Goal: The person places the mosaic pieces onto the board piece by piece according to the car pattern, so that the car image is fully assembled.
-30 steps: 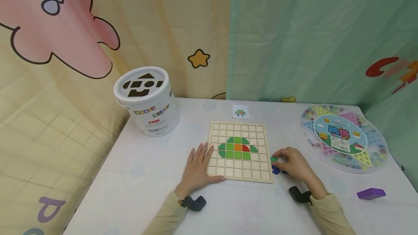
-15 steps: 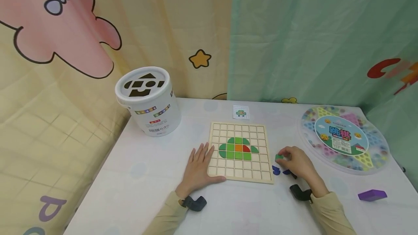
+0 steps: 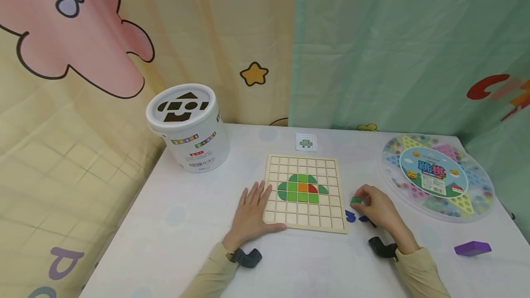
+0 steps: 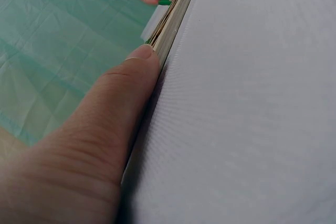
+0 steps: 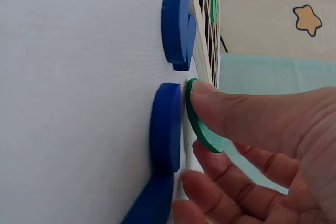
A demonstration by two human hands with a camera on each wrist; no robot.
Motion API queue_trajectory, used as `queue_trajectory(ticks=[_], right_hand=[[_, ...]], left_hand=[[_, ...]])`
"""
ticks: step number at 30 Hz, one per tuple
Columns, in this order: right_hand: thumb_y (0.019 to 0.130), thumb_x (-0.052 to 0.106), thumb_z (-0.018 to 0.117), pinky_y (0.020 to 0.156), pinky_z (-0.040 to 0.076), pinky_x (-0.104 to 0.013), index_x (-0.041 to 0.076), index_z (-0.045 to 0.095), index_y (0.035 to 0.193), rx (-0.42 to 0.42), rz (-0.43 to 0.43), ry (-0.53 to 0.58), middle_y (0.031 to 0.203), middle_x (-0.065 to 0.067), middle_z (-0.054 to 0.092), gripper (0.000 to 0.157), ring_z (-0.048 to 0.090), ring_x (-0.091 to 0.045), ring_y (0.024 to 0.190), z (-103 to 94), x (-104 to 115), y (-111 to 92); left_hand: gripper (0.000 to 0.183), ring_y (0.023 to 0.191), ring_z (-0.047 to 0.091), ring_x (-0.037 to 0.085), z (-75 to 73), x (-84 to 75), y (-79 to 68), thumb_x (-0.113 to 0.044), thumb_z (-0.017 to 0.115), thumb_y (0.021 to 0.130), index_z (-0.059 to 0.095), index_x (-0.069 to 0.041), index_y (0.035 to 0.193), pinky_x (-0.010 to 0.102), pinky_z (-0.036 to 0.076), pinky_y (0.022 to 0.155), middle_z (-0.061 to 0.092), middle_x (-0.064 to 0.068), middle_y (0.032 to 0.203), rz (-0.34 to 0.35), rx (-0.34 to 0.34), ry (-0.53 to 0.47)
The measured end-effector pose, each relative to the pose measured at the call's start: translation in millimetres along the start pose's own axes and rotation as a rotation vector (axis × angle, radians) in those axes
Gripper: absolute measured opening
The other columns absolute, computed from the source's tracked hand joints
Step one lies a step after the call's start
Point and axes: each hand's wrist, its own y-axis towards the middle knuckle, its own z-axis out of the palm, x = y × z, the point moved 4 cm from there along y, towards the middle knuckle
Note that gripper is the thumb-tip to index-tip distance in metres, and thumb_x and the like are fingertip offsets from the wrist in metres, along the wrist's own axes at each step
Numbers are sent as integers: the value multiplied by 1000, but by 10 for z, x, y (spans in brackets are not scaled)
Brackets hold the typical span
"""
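My left hand [image 3: 250, 215] rests with spread, straight fingers at the left edge of a wooden grid board [image 3: 285, 219], its thumb along the near edge. Several green tiles [image 3: 291, 195], an orange tile [image 3: 302, 187] and a red tile [image 3: 312, 189] make a rounded shape in the board's cells. Right of the board, my right hand [image 3: 380, 207] pinches a green curved-edge tile [image 5: 202, 127] between thumb and fingers, just over the table. Dark blue curved tiles [image 5: 173, 27] lie beside the board, and another blue tile [image 5: 165, 129] lies below the pinched one in the right wrist view.
A small pattern card [image 3: 306, 142] lies behind the board. At the back left stands a white bucket [image 3: 200, 153] with shape holes in its lid. A round Chinese checkers set [image 3: 432, 174] and a purple block [image 3: 473, 248] lie to the right.
My right hand has drawn the green tile slightly right, away from the board's edge, uncovering more of the blue tiles. My left hand stays where it was.
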Motion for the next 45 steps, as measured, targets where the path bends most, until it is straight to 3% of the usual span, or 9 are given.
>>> queue_trajectory(ticks=[11,19,29,45], right_hand=[[82,2,70,48,41,-29,7,62,93,-28,-6,16,70,0,56,14,48,-14,58,-19,91,-59],[81,0,73,45,40,-26,1,68,98,-112,-143,52,80,-2,60,18,51,-14,62,4,305,-29],[78,6,77,47,39,-24,6,68,86,1,-111,171,65,4,54,12,48,-12,58,213,465,115],[85,6,71,53,41,-27,5,72,90,44,-115,123,76,2,60,5,48,-13,62,352,491,268]], left_hand=[[111,143,6,27,-11,-3,4,-80,53,71,22,-10,151,47,3,114,15,11,157,-9,21,9],[111,143,8,27,-45,-11,5,-78,55,71,24,-8,151,47,5,114,16,12,156,-14,21,-5],[111,143,9,28,-23,-8,-3,-80,53,71,24,-9,151,47,5,114,16,12,156,-1,6,8],[112,143,4,26,10,14,6,-81,51,71,20,-11,152,45,1,114,12,9,157,-20,30,6]])
